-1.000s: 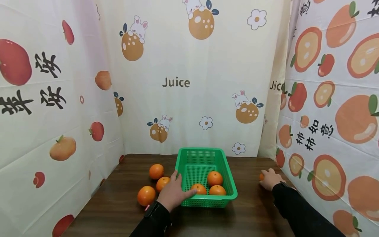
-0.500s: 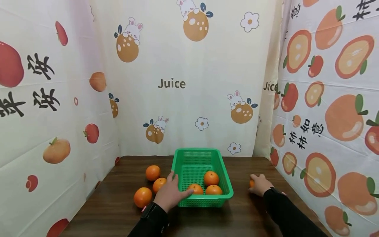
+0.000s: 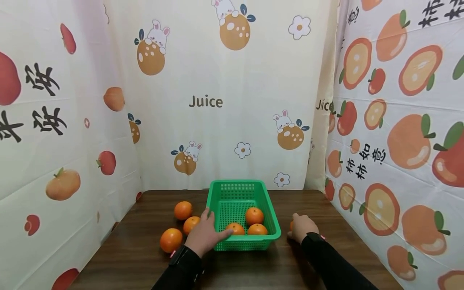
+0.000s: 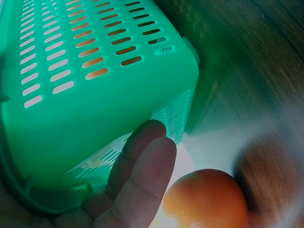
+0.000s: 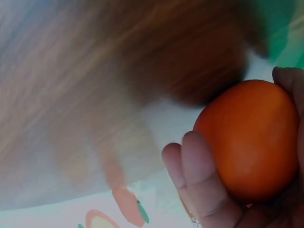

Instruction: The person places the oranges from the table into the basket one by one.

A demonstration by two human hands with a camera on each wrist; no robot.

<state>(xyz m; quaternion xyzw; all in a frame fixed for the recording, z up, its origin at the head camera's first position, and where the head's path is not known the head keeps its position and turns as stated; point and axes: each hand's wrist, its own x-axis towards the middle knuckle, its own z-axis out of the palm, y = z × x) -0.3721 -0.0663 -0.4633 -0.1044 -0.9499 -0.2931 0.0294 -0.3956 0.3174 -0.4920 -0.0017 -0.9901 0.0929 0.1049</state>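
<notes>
My left hand (image 3: 204, 234) rests at the near left corner of a green plastic basket (image 3: 241, 245), its thumb across the front rim. In the left wrist view, straight fingers (image 4: 147, 175) lie along the basket's outside, close to an orange (image 4: 209, 202). Right of the basket, my right hand (image 3: 303, 228) holds another orange (image 5: 249, 142) in curled fingers; the head view shows only a sliver of that fruit. Inside the basket, near its front, sit three oranges, one (image 3: 254, 216) behind the other two.
On the brown wooden table (image 3: 235, 274), three oranges lie left of the basket: one at the back (image 3: 183, 210), one beside the left hand (image 3: 191, 224), one nearer the front (image 3: 171, 240). Printed cloth (image 3: 224, 133) hangs around the back and both sides.
My right hand has carried its orange leftward from the table's right side to nearer the basket. The left hand keeps its place at the basket corner. The head view has shifted slightly.
</notes>
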